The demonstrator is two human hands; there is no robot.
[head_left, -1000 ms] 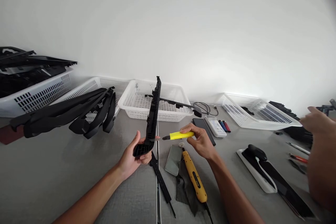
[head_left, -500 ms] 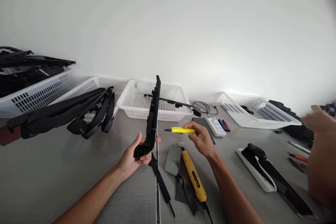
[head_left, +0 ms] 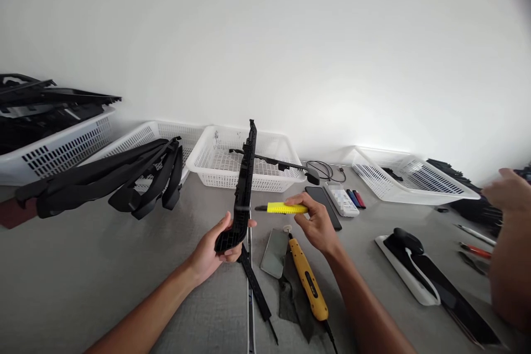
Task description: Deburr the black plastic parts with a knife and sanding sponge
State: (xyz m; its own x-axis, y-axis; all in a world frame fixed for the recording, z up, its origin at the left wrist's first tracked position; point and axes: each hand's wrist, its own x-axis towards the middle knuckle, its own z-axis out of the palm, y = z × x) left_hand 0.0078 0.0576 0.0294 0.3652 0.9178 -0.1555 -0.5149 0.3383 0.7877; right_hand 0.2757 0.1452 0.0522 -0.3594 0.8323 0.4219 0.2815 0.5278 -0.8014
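My left hand (head_left: 213,251) grips the lower end of a long black plastic part (head_left: 244,185) and holds it upright over the grey table. In my right hand (head_left: 317,224) is a small yellow-handled screwdriver (head_left: 282,208), held level, its dark tip touching the side of the black part. Below my hands on the table lie a narrow black strip (head_left: 256,287), a grey flat piece (head_left: 275,251) and a yellow electric screwdriver (head_left: 307,282) on a dark cloth.
White baskets line the wall: one (head_left: 215,163) holds a thin black part, others at left (head_left: 62,146) carry black curved parts. A phone (head_left: 326,204), a white box, a white-and-black assembly (head_left: 415,265) and pens lie at right. Another person's hand (head_left: 504,191) and arm reach in at the right edge.
The screwdriver tip has moved left until it meets the black part. The other person's hand at the right edge has shifted slightly.
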